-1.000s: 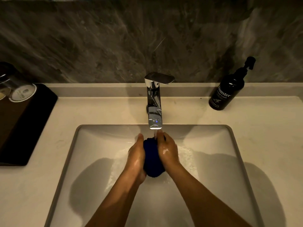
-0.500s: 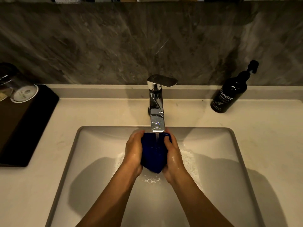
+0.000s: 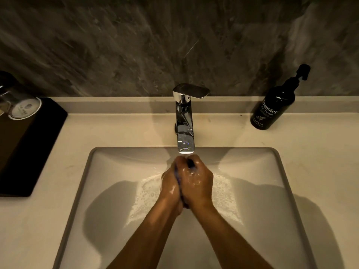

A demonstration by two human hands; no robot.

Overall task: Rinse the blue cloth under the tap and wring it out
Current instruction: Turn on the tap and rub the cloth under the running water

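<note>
Both my hands are clasped together just under the spout of the chrome tap [image 3: 185, 131], over the white sink [image 3: 258, 171]. The blue cloth [image 3: 191, 164] is squeezed between them; only a dark sliver shows at the top and a thin blue edge along the seam between my palms. My left hand [image 3: 171, 186] and my right hand [image 3: 197, 181] both curl round the cloth, wet and shiny. Foamy water spreads on the basin floor around my wrists.
A dark hand-wash pump bottle [image 3: 275, 105] stands on the counter at the back right. A black tray [image 3: 29, 144] with an upturned glass [image 3: 19, 105] lies at the left. A grey stone wall rises behind the tap.
My hands have closed together over the cloth, which was plainly visible between them before and is now almost hidden.
</note>
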